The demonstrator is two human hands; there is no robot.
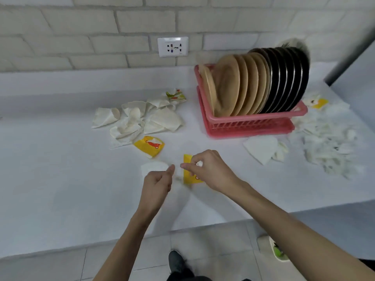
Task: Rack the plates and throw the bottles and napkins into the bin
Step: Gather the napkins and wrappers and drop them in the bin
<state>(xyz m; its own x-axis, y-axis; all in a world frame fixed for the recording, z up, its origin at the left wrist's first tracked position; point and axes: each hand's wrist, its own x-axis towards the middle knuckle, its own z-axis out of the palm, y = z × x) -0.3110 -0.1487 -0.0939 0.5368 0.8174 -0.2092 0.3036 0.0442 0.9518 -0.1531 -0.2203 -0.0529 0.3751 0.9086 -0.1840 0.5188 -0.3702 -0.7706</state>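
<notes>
Right hand [211, 171] pinches yellow napkin [187, 176] over counter [60, 179].

No word, brand or number can be read anywhere. The yellow packet [187, 176] that the right hand [211, 169] pinches and the other packets [149, 148] on the tabletop [60, 169] carry a red and orange printed picture, but any lettering is too blurred. The wall socket [172, 46] has a tiny mark, also unreadable
</notes>
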